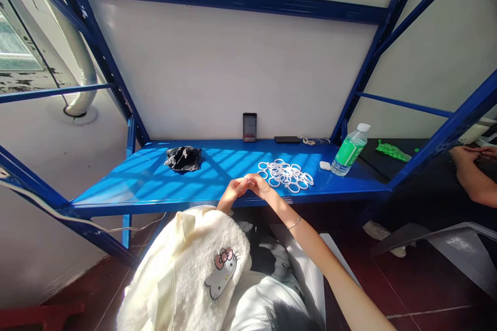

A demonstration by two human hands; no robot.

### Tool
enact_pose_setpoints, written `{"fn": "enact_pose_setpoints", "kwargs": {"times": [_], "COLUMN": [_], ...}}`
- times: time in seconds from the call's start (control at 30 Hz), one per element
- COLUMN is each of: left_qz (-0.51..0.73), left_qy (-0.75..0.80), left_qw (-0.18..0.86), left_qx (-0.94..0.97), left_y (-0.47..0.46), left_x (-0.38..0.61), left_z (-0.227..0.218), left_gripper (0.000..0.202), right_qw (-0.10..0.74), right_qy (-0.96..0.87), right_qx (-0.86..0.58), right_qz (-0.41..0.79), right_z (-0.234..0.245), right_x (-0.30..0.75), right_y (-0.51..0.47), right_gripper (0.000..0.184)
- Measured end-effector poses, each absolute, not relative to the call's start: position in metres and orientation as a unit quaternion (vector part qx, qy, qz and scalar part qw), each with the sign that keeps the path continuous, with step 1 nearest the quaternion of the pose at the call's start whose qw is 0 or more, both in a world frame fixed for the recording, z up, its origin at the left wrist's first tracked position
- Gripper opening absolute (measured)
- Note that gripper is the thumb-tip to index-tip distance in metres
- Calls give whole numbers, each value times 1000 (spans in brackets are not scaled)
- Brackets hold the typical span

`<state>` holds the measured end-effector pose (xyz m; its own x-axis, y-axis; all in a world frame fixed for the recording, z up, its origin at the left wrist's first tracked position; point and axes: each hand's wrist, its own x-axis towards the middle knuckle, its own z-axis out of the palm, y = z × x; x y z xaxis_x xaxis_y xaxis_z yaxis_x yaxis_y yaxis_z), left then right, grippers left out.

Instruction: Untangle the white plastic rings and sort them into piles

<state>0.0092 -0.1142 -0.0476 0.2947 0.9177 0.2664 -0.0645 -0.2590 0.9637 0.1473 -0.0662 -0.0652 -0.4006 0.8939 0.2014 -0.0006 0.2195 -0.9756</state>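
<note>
Over the front edge of the blue shelf (pixel 128 186), my left hand (pixel 234 191) and my right hand (pixel 259 184) meet with their fingertips pinched together. A small whitish bit shows between the fingers, mostly hidden, and its kind cannot be made out. Just right of my right hand lies a loose pile of white rings (pixel 285 173), several of them overlapping. A crumpled black plastic bag (pixel 183 159) sits on the shelf to the left of my hands.
A phone (pixel 249 128) stands against the back wall. Beside it lie a flat black device (pixel 287 139) and a pale cable (pixel 310 140). A water bottle (pixel 350 150) and small white case (pixel 325 165) are at right. Another person's arm (pixel 471 170) appears farther right, near green items (pixel 393 151).
</note>
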Motion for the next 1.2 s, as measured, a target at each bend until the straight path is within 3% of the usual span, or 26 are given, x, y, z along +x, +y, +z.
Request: {"fn": "enact_pose_setpoints", "kwargs": {"times": [0.23,0.37,0.43,0.57,0.63,0.73,0.9,1.07,1.2], "left_qz": [563,586,577,545,516,481,476,539,568], "left_qy": [352,413,460,564,616,663,680,631,534], "left_qw": [475,371,300,162,111,57,34,81,137], "left_qx": [577,590,604,599,584,571,556,552,611], "left_y": [-110,-105,-102,-94,-92,-90,-91,-94,-99], "left_x": [8,6,5,3,2,3,7,7,7], "left_z": [-53,-60,-65,-76,-79,-84,-86,-81,-74], "left_gripper": [66,53,43,19,17,22,29,34,30], "right_qw": [462,499,508,409,359,353,392,472,450], "right_qy": [-653,-662,-689,-744,-751,-756,-764,-731,-719], "right_qx": [-377,-386,-418,-528,-554,-551,-512,-394,-332], "right_qz": [467,403,305,33,-2,-16,30,296,413], "right_z": [-73,-68,-65,-68,-73,-81,-80,-69,-63], "right_x": [136,140,148,166,170,171,171,176,178], "right_y": [-65,-74,-78,-80,-77,-72,-71,-71,-71], "right_gripper": [43,26,16,17,18,21,19,26,42]}}
